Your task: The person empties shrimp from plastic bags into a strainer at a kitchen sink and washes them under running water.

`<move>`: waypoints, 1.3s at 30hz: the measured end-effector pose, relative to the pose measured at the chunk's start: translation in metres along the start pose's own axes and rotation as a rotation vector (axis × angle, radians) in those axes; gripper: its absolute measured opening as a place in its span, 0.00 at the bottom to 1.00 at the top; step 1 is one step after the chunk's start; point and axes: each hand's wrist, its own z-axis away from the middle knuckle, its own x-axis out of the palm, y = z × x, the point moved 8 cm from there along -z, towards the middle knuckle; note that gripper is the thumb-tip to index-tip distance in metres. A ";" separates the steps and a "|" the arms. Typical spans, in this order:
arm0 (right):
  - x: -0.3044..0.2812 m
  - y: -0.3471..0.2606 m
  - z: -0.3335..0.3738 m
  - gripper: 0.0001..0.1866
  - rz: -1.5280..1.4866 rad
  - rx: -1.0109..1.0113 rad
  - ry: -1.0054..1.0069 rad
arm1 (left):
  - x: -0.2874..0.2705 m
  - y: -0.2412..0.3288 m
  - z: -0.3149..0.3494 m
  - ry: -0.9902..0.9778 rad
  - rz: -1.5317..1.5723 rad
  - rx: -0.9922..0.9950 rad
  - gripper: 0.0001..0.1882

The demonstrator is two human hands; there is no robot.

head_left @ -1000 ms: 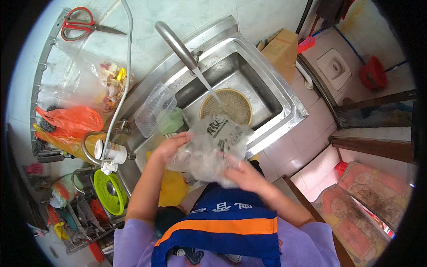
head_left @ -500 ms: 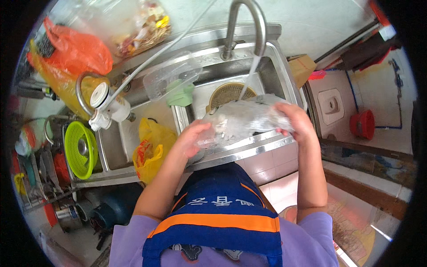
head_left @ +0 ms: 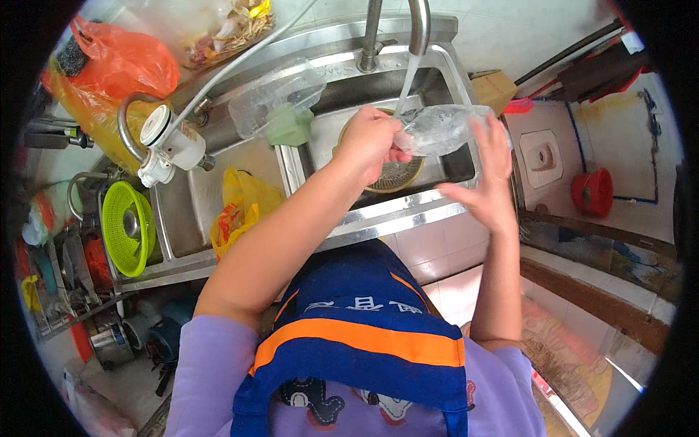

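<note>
Left hand (head_left: 370,142) has its grip round a clear bag (head_left: 440,131), not yet put down; right hand (head_left: 489,178) spread loose beside it; below the grip, round basket (head_left: 397,187), tap water (head_left: 409,86) running.

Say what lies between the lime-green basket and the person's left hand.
In the head view, going from the lime-green basket toward the left hand, there lie the sink's left basin, the yellow plastic bag and the metal divider.

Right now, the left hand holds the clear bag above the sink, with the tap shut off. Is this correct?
No: the head view shows water running from the tap. The left hand does hold the clear bag above the sink.
</note>
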 end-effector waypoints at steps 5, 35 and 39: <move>0.066 0.014 -0.025 0.20 -0.096 -0.010 -0.051 | 0.027 0.019 0.017 -0.168 -0.067 0.117 0.07; 0.113 -0.116 0.080 0.26 -0.679 -0.489 -0.562 | -0.130 -0.102 0.050 -0.014 0.066 -0.022 0.42; 0.100 -0.109 0.064 0.27 -0.929 -0.418 -0.848 | -0.145 -0.089 0.054 0.120 0.092 0.152 0.39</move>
